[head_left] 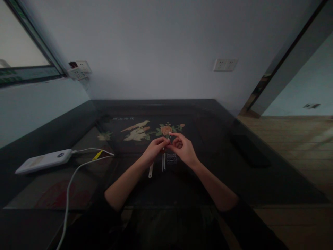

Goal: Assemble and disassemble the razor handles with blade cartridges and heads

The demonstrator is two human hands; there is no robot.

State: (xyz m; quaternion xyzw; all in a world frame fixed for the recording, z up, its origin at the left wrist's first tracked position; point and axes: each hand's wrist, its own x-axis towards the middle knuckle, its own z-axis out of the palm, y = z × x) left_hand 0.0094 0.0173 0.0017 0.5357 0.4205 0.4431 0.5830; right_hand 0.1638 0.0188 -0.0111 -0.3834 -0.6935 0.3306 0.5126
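My left hand (156,146) and my right hand (184,150) meet above the middle of the dark table, fingertips close together. Between them is a tiny shiny piece (169,136), too small to identify. Both hands are closed in a pinch around it, the right forefinger and thumb curved about its upper and lower ends. Below the left wrist lies a flat, pale strip with a hole in its end (150,171). Beside it rests a slim pale pair of strips (163,163), partly under the fingers. A small clear case with compartments (171,159) sits just right of that.
On the left, a white power bank (44,161) has a white cable (68,194) running off the front edge. A black flat object (249,151) lies at the right. The tabletop (213,187) meets a wall with a socket plate (225,65).
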